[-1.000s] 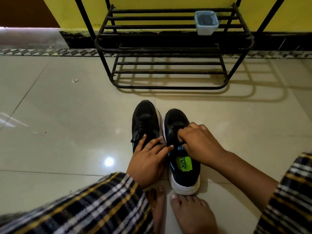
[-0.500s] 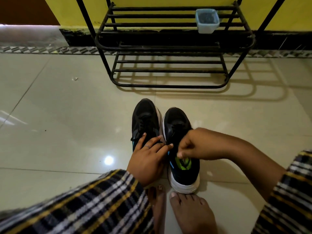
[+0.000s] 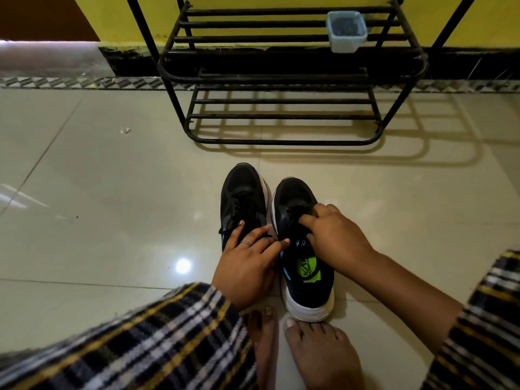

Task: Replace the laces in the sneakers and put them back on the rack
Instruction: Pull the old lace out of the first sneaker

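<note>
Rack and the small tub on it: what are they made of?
Rack: looks like painted black metal, with thin round bars bent at the corners and a dull sheen. Tub: probably plastic, pale blue and translucent, with dark contents showing through.

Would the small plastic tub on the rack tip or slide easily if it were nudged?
Probably. The plastic tub sits on spaced round bars of the rack, so its footing looks uneven. It seems small and thin-walled, likely light, though its dark contents may add weight.
</note>
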`<state>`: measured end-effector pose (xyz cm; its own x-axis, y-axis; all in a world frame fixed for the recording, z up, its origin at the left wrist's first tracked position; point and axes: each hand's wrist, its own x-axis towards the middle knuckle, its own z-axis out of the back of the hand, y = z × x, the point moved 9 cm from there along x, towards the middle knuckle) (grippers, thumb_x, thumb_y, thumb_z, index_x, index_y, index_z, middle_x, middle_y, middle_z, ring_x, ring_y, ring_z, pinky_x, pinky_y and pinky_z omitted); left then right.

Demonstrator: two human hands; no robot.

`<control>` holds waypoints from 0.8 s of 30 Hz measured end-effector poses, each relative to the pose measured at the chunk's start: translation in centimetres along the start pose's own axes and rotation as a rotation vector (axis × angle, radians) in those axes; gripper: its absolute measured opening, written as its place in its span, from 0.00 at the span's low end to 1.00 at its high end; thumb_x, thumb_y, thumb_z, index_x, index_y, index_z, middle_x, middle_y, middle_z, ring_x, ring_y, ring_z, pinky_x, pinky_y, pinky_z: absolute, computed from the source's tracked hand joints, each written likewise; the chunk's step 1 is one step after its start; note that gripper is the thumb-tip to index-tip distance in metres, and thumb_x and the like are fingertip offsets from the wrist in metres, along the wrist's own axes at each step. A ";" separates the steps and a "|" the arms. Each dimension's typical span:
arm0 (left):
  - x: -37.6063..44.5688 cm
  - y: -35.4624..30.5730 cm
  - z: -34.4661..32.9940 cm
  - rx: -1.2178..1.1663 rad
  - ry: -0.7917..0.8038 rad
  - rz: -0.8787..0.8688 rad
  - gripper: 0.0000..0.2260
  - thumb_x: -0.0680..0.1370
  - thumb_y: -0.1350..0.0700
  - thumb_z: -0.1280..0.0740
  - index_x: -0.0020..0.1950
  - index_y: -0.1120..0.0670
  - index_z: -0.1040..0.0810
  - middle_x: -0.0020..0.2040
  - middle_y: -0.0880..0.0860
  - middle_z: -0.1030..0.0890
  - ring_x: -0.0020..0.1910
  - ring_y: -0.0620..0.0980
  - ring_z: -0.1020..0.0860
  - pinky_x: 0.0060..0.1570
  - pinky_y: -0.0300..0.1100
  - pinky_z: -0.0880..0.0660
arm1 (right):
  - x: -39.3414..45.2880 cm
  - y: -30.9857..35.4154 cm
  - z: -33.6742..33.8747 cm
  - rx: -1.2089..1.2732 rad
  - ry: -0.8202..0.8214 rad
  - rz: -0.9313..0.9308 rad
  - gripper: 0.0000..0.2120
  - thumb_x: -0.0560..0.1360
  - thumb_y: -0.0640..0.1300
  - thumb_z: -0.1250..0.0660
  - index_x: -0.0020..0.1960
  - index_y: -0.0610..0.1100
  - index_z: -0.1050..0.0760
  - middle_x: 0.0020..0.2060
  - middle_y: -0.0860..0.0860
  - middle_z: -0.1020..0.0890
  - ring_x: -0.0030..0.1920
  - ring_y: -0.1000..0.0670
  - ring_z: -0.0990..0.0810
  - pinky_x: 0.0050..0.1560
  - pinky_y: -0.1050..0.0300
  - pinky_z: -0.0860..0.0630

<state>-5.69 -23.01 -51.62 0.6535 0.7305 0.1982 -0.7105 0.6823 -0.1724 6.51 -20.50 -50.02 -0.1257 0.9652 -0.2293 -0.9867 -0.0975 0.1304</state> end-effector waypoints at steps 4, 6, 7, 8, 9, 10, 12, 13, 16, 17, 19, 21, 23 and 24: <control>-0.1 -0.1 0.2 0.000 -0.006 0.001 0.16 0.74 0.50 0.40 0.60 0.47 0.23 0.51 0.46 0.18 0.61 0.50 0.24 0.67 0.57 0.35 | 0.7 -1.8 0.8 0.412 -0.053 -0.102 0.10 0.75 0.43 0.33 0.55 0.46 0.21 0.47 0.51 0.27 0.54 0.48 0.27 0.51 0.60 0.30; 0.0 -0.1 0.3 0.001 0.000 0.005 0.16 0.73 0.51 0.40 0.59 0.48 0.22 0.51 0.46 0.18 0.61 0.51 0.23 0.66 0.58 0.34 | 0.9 -2.5 0.0 0.844 0.055 -0.215 0.06 0.73 0.37 0.31 0.48 0.43 0.19 0.42 0.52 0.23 0.48 0.50 0.22 0.48 0.61 0.25; 0.0 -0.1 0.2 0.001 0.002 0.009 0.16 0.73 0.51 0.40 0.59 0.48 0.22 0.51 0.46 0.18 0.61 0.51 0.23 0.66 0.58 0.35 | 0.9 -2.4 -0.4 1.036 0.131 -0.260 0.06 0.73 0.35 0.32 0.48 0.41 0.19 0.42 0.50 0.20 0.46 0.51 0.21 0.44 0.64 0.24; 0.0 0.0 0.2 0.000 0.003 0.014 0.16 0.73 0.51 0.40 0.59 0.48 0.22 0.51 0.46 0.18 0.61 0.51 0.24 0.67 0.58 0.36 | 0.7 -2.3 -0.7 1.158 0.192 -0.292 0.07 0.73 0.33 0.33 0.49 0.39 0.20 0.42 0.47 0.19 0.44 0.53 0.21 0.39 0.68 0.25; 0.0 0.0 0.2 -0.003 0.003 0.017 0.16 0.73 0.51 0.40 0.59 0.48 0.23 0.51 0.46 0.18 0.61 0.51 0.24 0.67 0.57 0.37 | 0.5 -2.3 -0.8 1.214 0.226 -0.310 0.07 0.74 0.32 0.34 0.51 0.37 0.20 0.43 0.46 0.19 0.43 0.54 0.22 0.35 0.70 0.27; 0.0 0.1 0.2 -0.004 0.003 0.019 0.15 0.73 0.51 0.40 0.59 0.48 0.23 0.51 0.46 0.18 0.61 0.51 0.24 0.67 0.57 0.39 | 0.4 -2.4 -0.9 1.230 0.234 -0.316 0.08 0.74 0.32 0.34 0.52 0.37 0.21 0.44 0.46 0.19 0.42 0.55 0.22 0.34 0.70 0.28; 0.0 0.1 0.1 -0.005 0.007 0.020 0.16 0.74 0.50 0.41 0.59 0.48 0.23 0.51 0.46 0.18 0.61 0.51 0.24 0.67 0.57 0.39 | 0.4 -2.9 -0.7 1.101 0.194 -0.298 0.08 0.73 0.33 0.32 0.52 0.39 0.23 0.45 0.47 0.21 0.40 0.56 0.24 0.35 0.69 0.29; 0.0 0.1 0.0 -0.005 0.012 0.021 0.16 0.74 0.50 0.41 0.59 0.47 0.23 0.51 0.46 0.18 0.62 0.51 0.24 0.67 0.57 0.39 | 0.4 -3.1 -0.6 0.941 0.176 -0.280 0.09 0.73 0.36 0.31 0.52 0.42 0.24 0.45 0.49 0.23 0.41 0.55 0.25 0.38 0.67 0.29; 0.0 0.1 -0.1 -0.005 0.029 0.023 0.17 0.73 0.50 0.41 0.60 0.47 0.24 0.51 0.46 0.18 0.62 0.51 0.24 0.67 0.57 0.37 | 0.1 -3.5 -0.5 0.631 0.170 -0.271 0.12 0.72 0.43 0.29 0.52 0.46 0.28 0.41 0.54 0.27 0.46 0.52 0.27 0.44 0.61 0.32; 0.0 0.1 -0.2 -0.005 0.032 0.023 0.17 0.73 0.50 0.41 0.60 0.47 0.24 0.52 0.46 0.18 0.62 0.51 0.24 0.67 0.58 0.36 | 0.0 -3.5 0.0 0.602 0.143 -0.257 0.10 0.72 0.43 0.28 0.50 0.46 0.27 0.39 0.56 0.27 0.45 0.52 0.26 0.43 0.60 0.32; 0.0 0.1 -0.2 -0.003 0.031 0.024 0.16 0.74 0.50 0.40 0.60 0.47 0.24 0.52 0.46 0.18 0.62 0.51 0.24 0.67 0.58 0.37 | 0.0 -3.5 1.3 0.554 0.072 -0.210 0.04 0.72 0.44 0.28 0.44 0.46 0.23 0.36 0.56 0.24 0.42 0.52 0.23 0.42 0.59 0.28; 0.0 0.1 -0.1 -0.002 0.023 0.023 0.16 0.74 0.50 0.40 0.60 0.47 0.24 0.51 0.46 0.18 0.62 0.50 0.24 0.67 0.58 0.38 | -0.1 -3.7 2.2 0.519 0.039 -0.193 0.03 0.72 0.44 0.29 0.39 0.48 0.20 0.35 0.54 0.20 0.40 0.51 0.20 0.42 0.56 0.24; 0.0 0.1 0.0 -0.002 0.017 0.021 0.16 0.73 0.50 0.40 0.60 0.47 0.23 0.51 0.46 0.18 0.62 0.51 0.24 0.67 0.57 0.37 | -0.4 -4.0 2.6 0.413 0.095 -0.186 0.05 0.72 0.44 0.28 0.37 0.49 0.20 0.34 0.53 0.18 0.39 0.52 0.19 0.42 0.56 0.23; 0.0 0.1 0.0 -0.003 0.016 0.020 0.16 0.73 0.50 0.41 0.60 0.47 0.23 0.51 0.46 0.18 0.61 0.51 0.24 0.67 0.57 0.36 | -0.5 -4.1 2.5 0.367 0.173 -0.171 0.06 0.71 0.44 0.28 0.36 0.49 0.20 0.33 0.53 0.17 0.38 0.53 0.19 0.41 0.57 0.23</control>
<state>-5.73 -22.95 -51.60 0.6431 0.7444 0.1795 -0.7228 0.6675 -0.1789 10.86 -20.02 -48.04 -0.0096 0.9022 -0.4312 -0.8964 0.1834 0.4036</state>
